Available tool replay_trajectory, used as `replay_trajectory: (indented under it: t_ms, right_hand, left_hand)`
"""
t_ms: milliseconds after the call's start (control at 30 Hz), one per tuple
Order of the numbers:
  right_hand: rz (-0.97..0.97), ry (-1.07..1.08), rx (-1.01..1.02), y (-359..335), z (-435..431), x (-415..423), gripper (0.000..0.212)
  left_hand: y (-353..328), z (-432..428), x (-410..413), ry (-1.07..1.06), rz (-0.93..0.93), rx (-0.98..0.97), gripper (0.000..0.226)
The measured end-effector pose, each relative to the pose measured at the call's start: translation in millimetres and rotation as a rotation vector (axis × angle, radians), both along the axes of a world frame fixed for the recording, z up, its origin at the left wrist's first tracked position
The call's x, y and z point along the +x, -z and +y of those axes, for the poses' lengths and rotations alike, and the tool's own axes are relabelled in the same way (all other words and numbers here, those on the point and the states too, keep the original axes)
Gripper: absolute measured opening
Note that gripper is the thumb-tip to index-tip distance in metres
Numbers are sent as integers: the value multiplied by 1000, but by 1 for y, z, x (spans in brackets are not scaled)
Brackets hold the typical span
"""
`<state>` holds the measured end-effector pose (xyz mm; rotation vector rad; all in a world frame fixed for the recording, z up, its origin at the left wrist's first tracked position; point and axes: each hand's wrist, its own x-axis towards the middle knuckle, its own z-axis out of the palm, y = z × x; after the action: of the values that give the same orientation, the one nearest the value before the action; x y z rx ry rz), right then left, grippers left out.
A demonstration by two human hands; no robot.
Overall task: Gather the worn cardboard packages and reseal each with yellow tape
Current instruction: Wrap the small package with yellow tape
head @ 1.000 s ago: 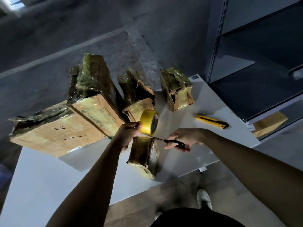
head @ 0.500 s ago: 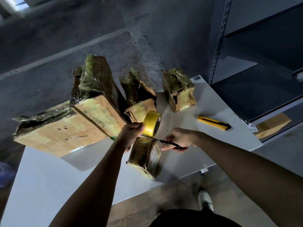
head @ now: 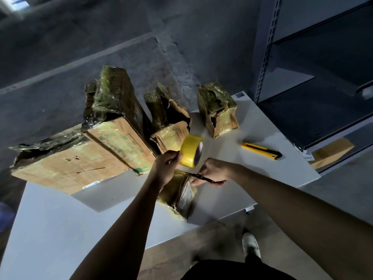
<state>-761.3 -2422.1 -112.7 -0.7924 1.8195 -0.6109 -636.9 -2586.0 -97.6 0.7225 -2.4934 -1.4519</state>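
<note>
My left hand (head: 165, 166) grips a roll of yellow tape (head: 190, 151) just above a small worn cardboard package (head: 178, 197) standing on the white table (head: 60, 219). My right hand (head: 212, 171) holds dark scissors (head: 203, 177) whose blades lie at the package's top, under the roll. Three other worn, taped packages stand behind: a large one (head: 80, 158) at the left with a tall box leaning on it, a torn middle one (head: 169, 120), and a smaller one (head: 219, 112) at the right.
A yellow utility knife (head: 261, 150) lies on the table to the right of my hands. Grey metal shelving (head: 302, 57) stands at the right, with a brown package (head: 331, 152) on its low shelf. My shoe (head: 250, 244) shows on the floor below the table's edge.
The tape roll has tilted and moved slightly right. The scissors have moved left, in under the roll to the package's top.
</note>
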Motion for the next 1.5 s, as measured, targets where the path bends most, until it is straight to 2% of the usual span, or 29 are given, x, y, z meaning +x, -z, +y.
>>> replay_trajectory:
  t_ms: [100,233,333,433,600,700,767,833,867,933,1033,1133,1200,1267,1367,1500]
  right_hand:
    - [-25,66,65,12,-3,-1,37]
    - [50,119,150,29,7,-7,49]
    - [106,202,96,42,15,-9,39]
    - [182,237,85,53,20,-10,38]
    - [243,168,154,55,29,-15,17]
    - [299,291,42,45,26,-15,34]
    - [81,465,-148,27,20,-12,47]
    - [-270,568,-251,8,11,-6,80]
    - [-373,580,-290,0,6,-3,86]
    - [-464,599,-355,-5,-1,1,84]
    - [-484,677,-405,-2,-7,-2,80]
    - [-487,666,-438,-1,-10,-2,76]
    - [-432,674,-473,3,-13,-2,71]
    - [-267,698,-480,8,-14,-3,76]
    - [92,552,-257,22,-9,-13,92]
    - [449,270,3,39,5,-16,97]
  left_hand:
    - [7,-2,-1,80,-11,-175,18]
    - [12,-4,-3,43,-78,-283,19]
    - [13,-3,-6,62,-147,-348,23]
    - [19,-3,-8,101,-177,-423,26]
    - [20,-1,-11,109,-220,-490,29]
    - [20,-2,-10,107,-233,-484,29]
    - [19,-2,-10,125,-235,-475,29]
    - [16,-2,-11,160,-226,-432,29]
    - [14,-2,-10,180,-221,-396,27]
    - [10,-1,-9,212,-197,-330,24]
    - [5,-4,-6,247,-152,-281,24]
    - [3,-5,-3,286,-125,-271,25]
    - [5,-6,-1,288,-110,-280,27]
    - [8,-8,2,250,-107,-251,33]
    - [9,-13,7,146,-121,-191,41]
    - [0,-15,16,100,-182,-251,33]
